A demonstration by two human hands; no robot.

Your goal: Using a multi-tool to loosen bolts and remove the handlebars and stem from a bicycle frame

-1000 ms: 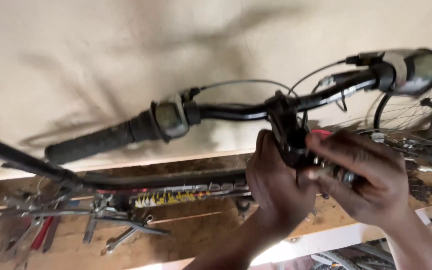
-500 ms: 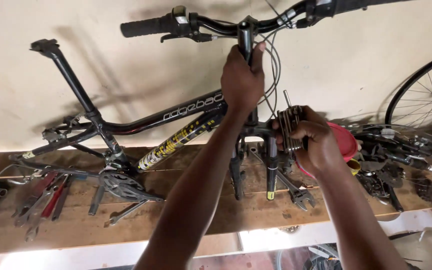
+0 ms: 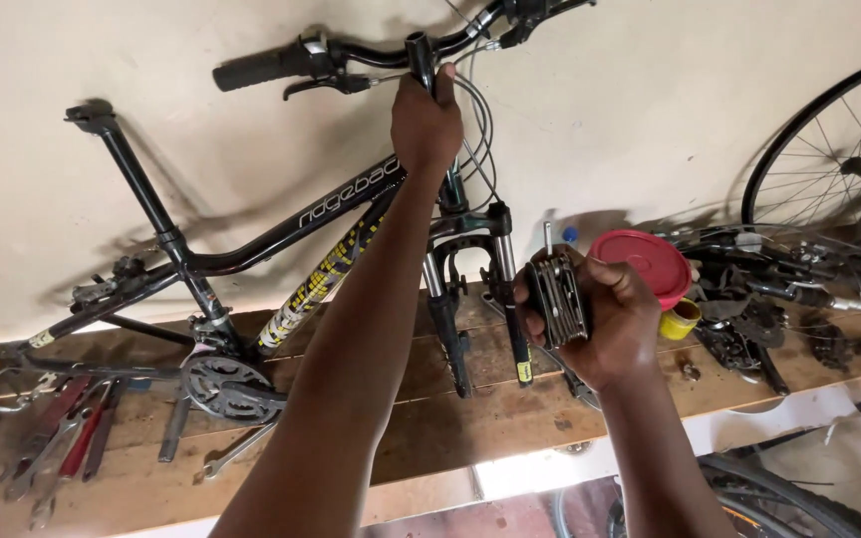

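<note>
Red lid (image 3: 642, 261), spoked wheel (image 3: 829, 149), wrenches (image 3: 62, 448) on bench (image 3: 450, 418).

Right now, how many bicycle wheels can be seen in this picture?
2. One black spoked bicycle wheel leans on the wall at the upper right. Part of another black-tyred wheel shows under the wooden bench, bottom right. Others may be hidden.

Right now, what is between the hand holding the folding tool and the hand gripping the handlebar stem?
In the head view, the fork and looping cables lie between the right hand with the folding tool and the left hand on the stem.
</note>
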